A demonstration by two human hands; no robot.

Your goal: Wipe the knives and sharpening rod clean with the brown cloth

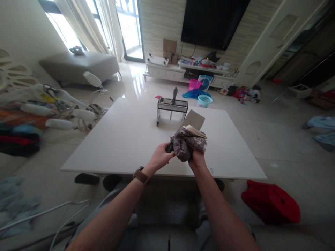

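Observation:
My left hand (162,154) is closed around the black handle of a cleaver (194,119). The cleaver's broad grey blade points up and to the right, above the white table (115,146). A bunched brown-and-cream towel (183,146) is in my right hand (197,159). The towel wraps over the lower part of the blade and hides it. Farther back on the table stands a knife block (172,104) with a dark top and clear sides. One black knife handle (175,94) sticks up out of it.
A small red item (158,97) lies by the knife block at the table's far edge. Beyond are a light blue basket (204,101) and a pink basket (195,84) on the floor. A red stool (270,202) stands at the right, and a lamp with white shades (60,123) at the left.

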